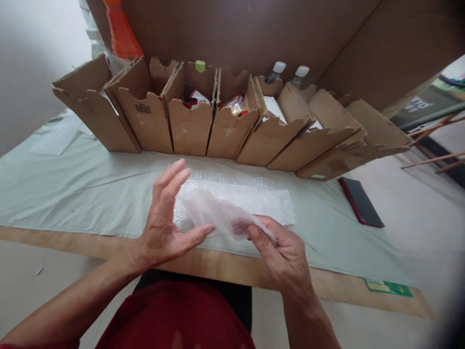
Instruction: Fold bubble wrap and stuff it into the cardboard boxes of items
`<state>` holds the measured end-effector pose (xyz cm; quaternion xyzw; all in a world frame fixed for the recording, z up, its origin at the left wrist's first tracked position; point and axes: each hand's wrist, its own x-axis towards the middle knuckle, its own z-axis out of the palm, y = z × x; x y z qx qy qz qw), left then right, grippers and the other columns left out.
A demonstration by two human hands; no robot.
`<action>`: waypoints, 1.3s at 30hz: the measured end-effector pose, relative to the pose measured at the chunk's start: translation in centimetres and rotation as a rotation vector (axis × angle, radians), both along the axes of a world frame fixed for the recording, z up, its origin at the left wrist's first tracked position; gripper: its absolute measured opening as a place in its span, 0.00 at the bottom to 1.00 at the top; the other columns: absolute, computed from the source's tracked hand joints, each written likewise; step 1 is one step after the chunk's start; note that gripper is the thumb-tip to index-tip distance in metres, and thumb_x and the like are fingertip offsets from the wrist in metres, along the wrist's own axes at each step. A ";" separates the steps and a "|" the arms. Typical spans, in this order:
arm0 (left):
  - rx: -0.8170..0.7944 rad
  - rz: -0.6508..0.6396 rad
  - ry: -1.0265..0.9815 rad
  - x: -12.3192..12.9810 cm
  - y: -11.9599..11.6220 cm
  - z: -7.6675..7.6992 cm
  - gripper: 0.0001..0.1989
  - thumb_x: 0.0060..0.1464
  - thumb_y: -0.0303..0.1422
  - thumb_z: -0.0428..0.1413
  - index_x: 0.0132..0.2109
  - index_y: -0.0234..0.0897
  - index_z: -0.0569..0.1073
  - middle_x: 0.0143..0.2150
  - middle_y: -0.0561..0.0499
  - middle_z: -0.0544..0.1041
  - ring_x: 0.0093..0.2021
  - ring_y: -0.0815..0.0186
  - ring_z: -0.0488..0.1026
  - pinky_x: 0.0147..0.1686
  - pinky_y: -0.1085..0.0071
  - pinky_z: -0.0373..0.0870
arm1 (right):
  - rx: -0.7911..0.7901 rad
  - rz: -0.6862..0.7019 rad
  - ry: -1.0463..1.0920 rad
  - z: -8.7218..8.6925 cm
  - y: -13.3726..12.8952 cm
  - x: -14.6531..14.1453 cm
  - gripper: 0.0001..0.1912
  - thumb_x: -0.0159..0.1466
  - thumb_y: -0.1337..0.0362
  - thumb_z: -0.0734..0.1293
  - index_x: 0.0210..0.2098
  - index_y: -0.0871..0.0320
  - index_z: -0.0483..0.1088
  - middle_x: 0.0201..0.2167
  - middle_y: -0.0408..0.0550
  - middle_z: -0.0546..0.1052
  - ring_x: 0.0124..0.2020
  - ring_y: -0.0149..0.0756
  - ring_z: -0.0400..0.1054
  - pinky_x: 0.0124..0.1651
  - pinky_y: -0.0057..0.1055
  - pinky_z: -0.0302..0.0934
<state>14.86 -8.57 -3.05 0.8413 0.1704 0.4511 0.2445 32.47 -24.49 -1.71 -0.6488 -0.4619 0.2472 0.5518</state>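
Observation:
My right hand (pixel 285 252) is closed on a crumpled piece of thin translucent bubble wrap (pixel 218 211), which it holds above the table. Whether anything lies inside that piece, I cannot tell. My left hand (pixel 167 220) is beside its far left end, fingers and thumb spread apart with nothing gripped. Beneath both hands, flat sheets of bubble wrap (pixel 271 201) lie on the pale green cloth (pixel 83 194).
A row of cardboard bins (pixel 191 128) stands along the back, some holding red and white packets. Bottles with white caps (pixel 279 68) and an orange object (pixel 123 36) rise behind. At right lies a dark phone-like case (pixel 361 201).

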 end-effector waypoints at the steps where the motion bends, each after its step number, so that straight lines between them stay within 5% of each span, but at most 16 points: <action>1: 0.011 -0.067 0.033 0.2 0.1 0.7 0.44 0.55 0.42 0.67 0.72 0.43 0.55 0.71 0.37 0.61 0.73 0.45 0.56 0.70 0.44 0.55 | 0.006 0.065 -0.041 0.6 0.0 0.1 0.08 0.72 0.61 0.67 0.44 0.49 0.80 0.35 0.39 0.82 0.35 0.29 0.75 0.39 0.23 0.69; 5: -0.162 -0.387 0.308 0.9 0.2 1.9 0.22 0.60 0.33 0.61 0.60 0.45 0.70 0.50 0.50 0.81 0.53 0.59 0.77 0.71 0.44 0.51 | 0.074 0.192 -0.149 1.8 -0.3 0.1 0.10 0.72 0.63 0.66 0.46 0.50 0.80 0.39 0.42 0.83 0.38 0.32 0.77 0.41 0.26 0.70; 8: -0.288 -0.466 0.509 0.5 0.6 0.8 0.03 0.61 0.29 0.57 0.39 0.40 0.75 0.34 0.57 0.78 0.36 0.66 0.76 0.67 0.47 0.58 | 0.160 -0.005 -0.036 2.1 -1.4 0.1 0.09 0.71 0.60 0.68 0.44 0.50 0.82 0.37 0.43 0.83 0.36 0.32 0.77 0.38 0.26 0.71; 11: -0.402 -0.422 0.595 -1.2 1.7 0.0 0.09 0.61 0.32 0.56 0.31 0.38 0.72 0.31 0.54 0.74 0.36 0.65 0.72 0.49 0.60 0.70 | 0.263 -0.272 0.135 2.3 -2.1 0.9 0.07 0.69 0.59 0.71 0.41 0.50 0.83 0.33 0.43 0.83 0.32 0.33 0.77 0.37 0.28 0.72; 13: -0.563 -0.390 0.622 -2.5 2.8 0.2 0.08 0.60 0.34 0.56 0.32 0.38 0.73 0.33 0.53 0.75 0.35 0.66 0.72 0.36 0.68 0.69 | 0.325 -0.396 0.183 2.3 -1.9 1.9 0.06 0.65 0.57 0.74 0.36 0.52 0.82 0.30 0.43 0.82 0.30 0.33 0.76 0.38 0.30 0.73; 16: -0.747 -0.356 0.572 -3.3 4.5 1.1 0.08 0.60 0.36 0.56 0.35 0.39 0.76 0.35 0.53 0.77 0.34 0.67 0.73 0.33 0.72 0.68 | 0.287 -0.569 0.153 1.3 -0.9 4.2 0.11 0.60 0.52 0.75 0.31 0.52 0.80 0.27 0.42 0.80 0.29 0.34 0.73 0.39 0.32 0.72; 19: -0.687 -0.291 0.502 -2.4 5.8 0.9 0.08 0.59 0.33 0.54 0.33 0.39 0.76 0.34 0.52 0.78 0.36 0.66 0.75 0.36 0.71 0.71 | 0.065 -0.620 0.012 -1.1 0.1 6.6 0.14 0.60 0.48 0.74 0.30 0.53 0.79 0.28 0.44 0.79 0.30 0.36 0.71 0.37 0.33 0.68; 23: -0.400 0.002 0.617 -0.1 6.8 -1.7 0.04 0.54 0.29 0.56 0.37 0.39 0.75 0.27 0.54 0.75 0.27 0.65 0.73 0.27 0.71 0.67 | -0.204 -0.564 -0.484 -5.1 0.6 9.1 0.29 0.63 0.39 0.66 0.42 0.60 0.79 0.38 0.57 0.81 0.39 0.51 0.74 0.45 0.48 0.69; 25: -0.325 0.107 0.628 0.3 7.0 -3.1 0.13 0.53 0.30 0.58 0.47 0.39 0.75 0.29 0.53 0.77 0.28 0.63 0.73 0.28 0.69 0.67 | -0.197 -0.575 -0.764 -6.1 0.6 9.5 0.38 0.67 0.37 0.59 0.55 0.64 0.73 0.51 0.66 0.78 0.52 0.61 0.72 0.53 0.58 0.66; 28: -0.210 0.151 0.557 -0.2 7.3 -3.5 0.17 0.57 0.33 0.58 0.54 0.39 0.73 0.36 0.51 0.79 0.29 0.64 0.75 0.31 0.68 0.71 | -0.075 -0.507 -0.997 -5.9 1.0 8.7 0.33 0.72 0.44 0.58 0.66 0.61 0.64 0.63 0.68 0.70 0.61 0.63 0.66 0.58 0.59 0.61; 32: -0.026 0.194 0.333 -1.4 9.0 -0.6 0.10 0.62 0.33 0.55 0.48 0.38 0.76 0.40 0.48 0.79 0.38 0.63 0.77 0.36 0.68 0.74 | 0.044 -0.189 -1.113 -5.4 3.6 5.8 0.27 0.74 0.53 0.60 0.68 0.55 0.60 0.66 0.62 0.68 0.63 0.56 0.66 0.58 0.50 0.61; 35: 0.078 0.297 0.192 -2.6 12.2 3.5 0.09 0.61 0.33 0.56 0.46 0.38 0.78 0.45 0.45 0.79 0.45 0.61 0.77 0.43 0.65 0.75 | 0.024 -0.002 -1.216 -7.3 6.0 3.7 0.27 0.73 0.53 0.59 0.68 0.57 0.61 0.67 0.61 0.67 0.66 0.55 0.62 0.60 0.50 0.58; 39: 0.040 0.580 0.142 -4.1 18.7 9.7 0.11 0.57 0.32 0.57 0.45 0.38 0.81 0.46 0.48 0.80 0.41 0.62 0.76 0.47 0.63 0.73 | 0.010 0.047 -1.331 -10.3 7.3 2.7 0.26 0.71 0.55 0.61 0.66 0.56 0.65 0.66 0.58 0.69 0.68 0.55 0.60 0.66 0.52 0.50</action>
